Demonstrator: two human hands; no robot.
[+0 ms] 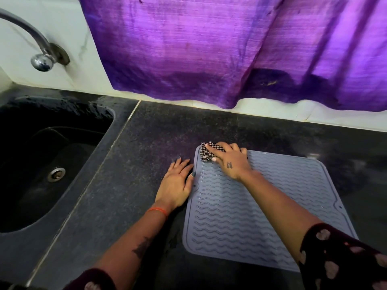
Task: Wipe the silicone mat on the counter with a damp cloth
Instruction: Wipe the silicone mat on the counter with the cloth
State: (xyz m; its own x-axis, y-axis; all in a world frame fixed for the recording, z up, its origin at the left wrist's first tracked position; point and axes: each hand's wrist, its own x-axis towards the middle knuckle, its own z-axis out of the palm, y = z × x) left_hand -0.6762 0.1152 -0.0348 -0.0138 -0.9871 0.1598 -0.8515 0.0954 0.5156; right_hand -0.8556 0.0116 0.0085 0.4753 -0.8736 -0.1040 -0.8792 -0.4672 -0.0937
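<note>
A grey silicone mat (261, 208) with wavy ridges lies flat on the dark counter (146, 143). My right hand (230, 160) presses a bunched black-and-white checked cloth (206, 152) onto the mat's far left corner, fingers spread over it. My left hand (178, 183) lies flat on the counter at the mat's left edge, with the thumb resting on the mat's rim.
A black sink (41, 160) with a metal drain (56, 174) is sunk into the counter at the left, under a chrome tap (39, 57). A purple curtain (230, 49) hangs over the white tiled wall behind the counter.
</note>
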